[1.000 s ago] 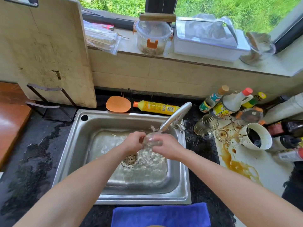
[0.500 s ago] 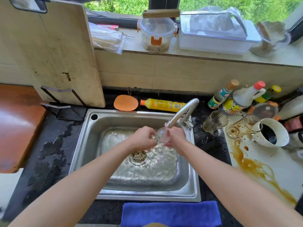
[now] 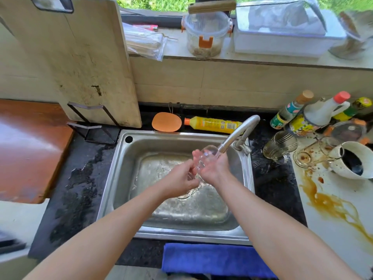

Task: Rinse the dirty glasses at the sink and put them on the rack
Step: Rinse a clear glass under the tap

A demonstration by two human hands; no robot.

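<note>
1. Clear glass: held over the sink, centre of the frame, its far end just under the tap spout. It looks to be mid-rinse, tipped rather than upright, and blurred by water.
2. Right hand: cups the glass from below and from the right. Its fingers are curled round the far side of the glass, close together.
3. Left hand: its fingers are bunched and curled onto the near end of the glass, seemingly pinching it. Whether they grip or rub cannot be told.
4. Progress: by my judgement early. One glass is under the water, and none is seen set down to dry.
5. Left to do, right of the sink: a ribbed glass and a brown-stained glass beside a white mug, both unrinsed by the look of them.
6. Rack: no drying rack is plainly in view. The only wire stand, left of the sink, props a cutting board.
7. Surroundings: a brown spill on the white surface at the right and a blue cloth at the bottom edge.
</note>
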